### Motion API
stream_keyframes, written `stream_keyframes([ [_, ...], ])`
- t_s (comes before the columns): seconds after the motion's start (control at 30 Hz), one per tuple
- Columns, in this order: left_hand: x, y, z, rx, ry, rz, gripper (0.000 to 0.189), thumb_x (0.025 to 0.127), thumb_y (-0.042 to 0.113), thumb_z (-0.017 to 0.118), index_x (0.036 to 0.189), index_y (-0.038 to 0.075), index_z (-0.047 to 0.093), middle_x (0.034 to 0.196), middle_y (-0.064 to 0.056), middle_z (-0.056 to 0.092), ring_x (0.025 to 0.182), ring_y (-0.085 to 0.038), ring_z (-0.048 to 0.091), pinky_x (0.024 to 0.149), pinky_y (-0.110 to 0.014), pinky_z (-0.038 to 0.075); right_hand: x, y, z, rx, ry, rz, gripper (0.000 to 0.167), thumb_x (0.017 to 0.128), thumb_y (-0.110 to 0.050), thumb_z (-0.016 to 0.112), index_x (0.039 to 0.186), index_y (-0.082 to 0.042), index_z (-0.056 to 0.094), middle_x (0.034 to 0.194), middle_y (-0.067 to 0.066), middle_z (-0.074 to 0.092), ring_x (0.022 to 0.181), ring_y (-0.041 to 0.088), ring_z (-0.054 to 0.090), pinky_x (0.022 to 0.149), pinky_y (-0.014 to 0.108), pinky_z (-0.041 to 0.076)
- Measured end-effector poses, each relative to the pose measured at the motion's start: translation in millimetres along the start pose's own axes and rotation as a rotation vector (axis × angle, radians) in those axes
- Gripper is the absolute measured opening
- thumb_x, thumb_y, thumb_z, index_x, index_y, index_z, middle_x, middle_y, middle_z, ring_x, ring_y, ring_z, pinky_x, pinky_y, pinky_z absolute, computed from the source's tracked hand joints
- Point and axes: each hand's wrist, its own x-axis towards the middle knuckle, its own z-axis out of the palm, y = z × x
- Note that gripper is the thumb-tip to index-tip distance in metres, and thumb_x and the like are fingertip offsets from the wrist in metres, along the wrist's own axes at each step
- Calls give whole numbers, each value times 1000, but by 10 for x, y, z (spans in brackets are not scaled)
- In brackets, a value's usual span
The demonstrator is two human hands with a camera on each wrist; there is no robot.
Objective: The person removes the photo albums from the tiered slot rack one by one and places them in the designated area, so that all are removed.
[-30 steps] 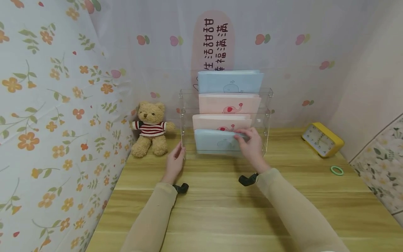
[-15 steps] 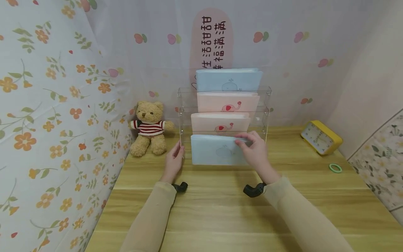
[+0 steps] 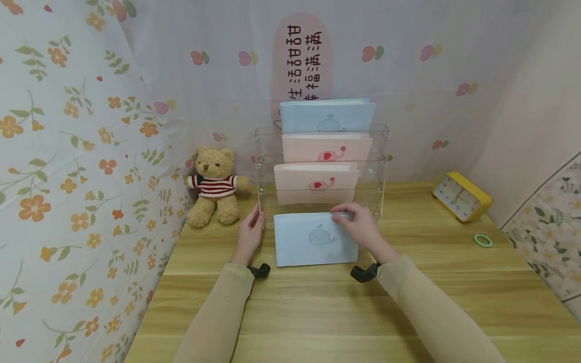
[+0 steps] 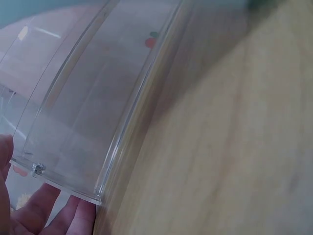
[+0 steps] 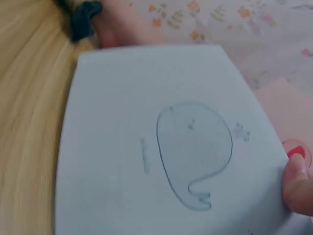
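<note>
A light-blue whale-print folder (image 3: pixel 299 247) is held just in front of the clear acrylic rack (image 4: pixel 88 132); whether the bench (image 3: pixel 295 312) is touched by its lower edge cannot be told. Of the hands, the right hand (image 3: pixel 356 227) is closed narrowly, the folder's upper right edge being pinched between thumb and fingers. The rack's left side panel is gripped near its foot by the left hand (image 3: pixel 251 232), thumb and fingers on opposite faces. In the rack, two pink elephant-print folders (image 3: pixel 295 191) are held below another blue whale-print folder (image 3: pixel 304 116). A teddy bear (image 3: pixel 215 184) is seated left of the rack; a yellow clock (image 3: pixel 462 196) is placed to its right.
</note>
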Motion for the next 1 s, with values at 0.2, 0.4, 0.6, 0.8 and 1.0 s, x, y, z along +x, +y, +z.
stream_keyframes([
  [0.2, -11, 14, -6, -4, 1, 10, 52, 115, 29, 63, 162, 10, 55, 147, -19, 72, 133, -37, 69, 113, -49, 57, 40, 243, 94, -77, -57, -57, 20, 100, -18, 83, 119, -13, 83, 134, 16, 76, 137, 41, 64, 117, 61, 47],
  [0.4, 4, 0, -1, -16, 7, 24, 51, 114, 27, 63, 161, 9, 56, 145, -21, 73, 133, -38, 70, 114, -51, 57, 20, 458, 229, -92, -61, -37, 21, 100, -21, 83, 121, -15, 84, 137, 17, 77, 139, 43, 64, 117, 63, 49],
  [0.6, 4, 8, -11, -16, 15, 17, 51, 114, 28, 63, 161, 10, 56, 146, -21, 72, 132, -38, 70, 114, -51, 57, 26, 549, 334, -82, -65, -37, 21, 100, -21, 83, 120, -14, 84, 136, 17, 78, 138, 44, 65, 118, 65, 49],
  [0.8, 10, -4, -14, -26, -1, 30, 51, 115, 26, 61, 162, 8, 54, 150, -22, 69, 135, -40, 69, 118, -54, 55, 33, 643, 424, -60, -87, -9, 20, 101, -22, 82, 119, -15, 83, 134, 16, 79, 137, 43, 66, 120, 65, 48],
  [1.0, 11, -22, -10, -13, 2, 31, 51, 115, 28, 62, 162, 11, 55, 151, -20, 69, 136, -38, 69, 119, -54, 54, 16, 685, 470, -46, -93, -40, 20, 101, -23, 81, 119, -14, 83, 129, 15, 81, 133, 42, 69, 118, 64, 50],
])
